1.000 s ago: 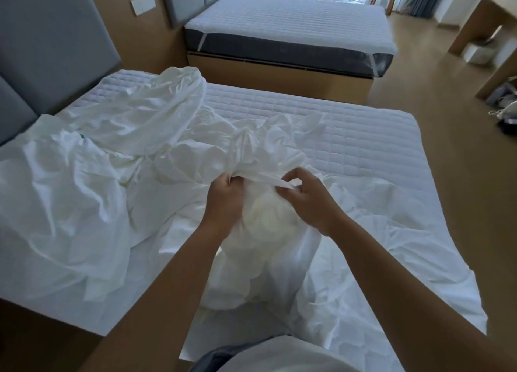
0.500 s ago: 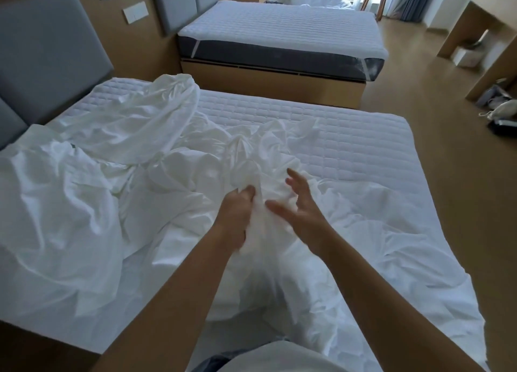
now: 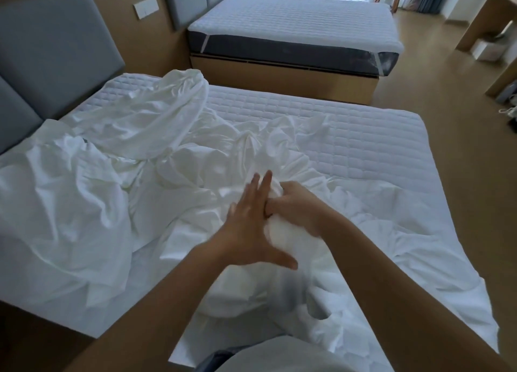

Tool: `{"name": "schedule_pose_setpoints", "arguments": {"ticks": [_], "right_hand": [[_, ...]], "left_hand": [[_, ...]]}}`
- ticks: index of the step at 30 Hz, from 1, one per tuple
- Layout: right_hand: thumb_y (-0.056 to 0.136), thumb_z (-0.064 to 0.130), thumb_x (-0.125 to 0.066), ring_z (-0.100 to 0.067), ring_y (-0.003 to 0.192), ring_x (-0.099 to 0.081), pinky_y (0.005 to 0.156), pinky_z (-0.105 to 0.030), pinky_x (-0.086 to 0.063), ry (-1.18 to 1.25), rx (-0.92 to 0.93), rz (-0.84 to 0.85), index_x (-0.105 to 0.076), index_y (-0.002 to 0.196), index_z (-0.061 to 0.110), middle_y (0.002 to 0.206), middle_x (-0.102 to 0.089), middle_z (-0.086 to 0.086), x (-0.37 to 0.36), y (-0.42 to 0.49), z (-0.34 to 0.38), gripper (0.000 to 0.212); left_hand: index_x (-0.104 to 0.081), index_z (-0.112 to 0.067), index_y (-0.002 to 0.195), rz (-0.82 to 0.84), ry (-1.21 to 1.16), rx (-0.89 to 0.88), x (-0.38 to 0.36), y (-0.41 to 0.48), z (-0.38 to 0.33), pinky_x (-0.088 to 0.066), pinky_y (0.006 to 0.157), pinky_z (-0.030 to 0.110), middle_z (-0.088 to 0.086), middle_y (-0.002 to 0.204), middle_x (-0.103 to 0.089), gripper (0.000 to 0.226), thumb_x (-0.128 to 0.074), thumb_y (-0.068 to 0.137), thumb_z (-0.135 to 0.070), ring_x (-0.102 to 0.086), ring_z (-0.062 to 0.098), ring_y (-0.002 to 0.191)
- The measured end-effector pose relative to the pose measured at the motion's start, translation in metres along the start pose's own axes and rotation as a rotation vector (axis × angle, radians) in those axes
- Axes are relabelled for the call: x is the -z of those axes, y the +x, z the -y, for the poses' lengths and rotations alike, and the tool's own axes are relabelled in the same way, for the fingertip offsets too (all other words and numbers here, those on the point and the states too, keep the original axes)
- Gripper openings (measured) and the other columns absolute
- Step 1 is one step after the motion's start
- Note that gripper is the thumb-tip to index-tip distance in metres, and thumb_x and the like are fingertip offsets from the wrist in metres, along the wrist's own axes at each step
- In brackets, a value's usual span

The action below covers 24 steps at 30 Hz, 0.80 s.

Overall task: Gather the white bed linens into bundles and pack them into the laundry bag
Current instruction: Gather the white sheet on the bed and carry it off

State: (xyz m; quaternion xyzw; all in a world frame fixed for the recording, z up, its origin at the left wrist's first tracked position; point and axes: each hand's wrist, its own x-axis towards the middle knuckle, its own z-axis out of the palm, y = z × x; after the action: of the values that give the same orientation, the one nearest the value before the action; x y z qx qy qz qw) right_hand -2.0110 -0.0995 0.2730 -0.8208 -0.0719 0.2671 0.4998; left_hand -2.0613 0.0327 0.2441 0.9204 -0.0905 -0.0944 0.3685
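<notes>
Hotel room, quilted bed [image 3: 349,147] | step: gathering white bed linens [image 3: 98,198], spread left of and beyond my hands | right hand [image 3: 293,203] grips a bunch | left hand [image 3: 251,229] flat, fingers straight, just beside it | next, I think: left grabs more cloth; laundry bag not visible.

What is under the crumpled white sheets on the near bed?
A quilted mattress pad shows bare along the far side. Where the sheets pile up, what lies beneath is covered. The right hand grips a bunch of them.
</notes>
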Motion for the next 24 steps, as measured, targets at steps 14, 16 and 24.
{"name": "schedule_pose_setpoints", "arguments": {"ticks": [14,16,24], "right_hand": [[0.057,0.044,-0.086,0.015,0.112,-0.043,0.084,-0.009,-0.042,-0.035,0.333,-0.163,-0.022,0.141,0.043,0.124,-0.038,0.036,0.003,-0.024,-0.054,0.106],[0.06,0.04,-0.085,0.009,0.099,-0.055,0.074,-0.009,-0.046,0.055,0.287,-0.324,-0.046,0.126,0.035,0.109,-0.055,0.028,-0.001,-0.022,-0.057,0.076],[0.069,0.002,-0.073,-0.018,0.071,-0.065,0.061,-0.019,-0.051,0.372,0.022,-0.202,-0.07,0.075,0.009,0.07,-0.069,-0.002,0.029,-0.009,-0.037,0.009]], "left_hand": [[-0.065,-0.008,0.11,0.248,-1.046,0.388,0.032,0.034,-0.021,-0.052,0.08,0.036,0.014,0.096,-0.071,0.04,-0.067,0.076,-0.029,-0.068,0.024,0.089],[-0.064,-0.011,0.108,0.21,-0.914,0.443,0.036,0.041,-0.032,-0.055,0.076,0.034,0.011,0.097,-0.07,0.037,-0.064,0.083,-0.039,-0.068,0.022,0.085],[0.011,-0.039,0.147,-0.045,0.58,-0.269,-0.006,0.006,-0.019,-0.008,0.113,0.057,0.011,0.158,0.013,0.129,-0.066,0.052,-0.079,0.011,0.032,0.145]]}}
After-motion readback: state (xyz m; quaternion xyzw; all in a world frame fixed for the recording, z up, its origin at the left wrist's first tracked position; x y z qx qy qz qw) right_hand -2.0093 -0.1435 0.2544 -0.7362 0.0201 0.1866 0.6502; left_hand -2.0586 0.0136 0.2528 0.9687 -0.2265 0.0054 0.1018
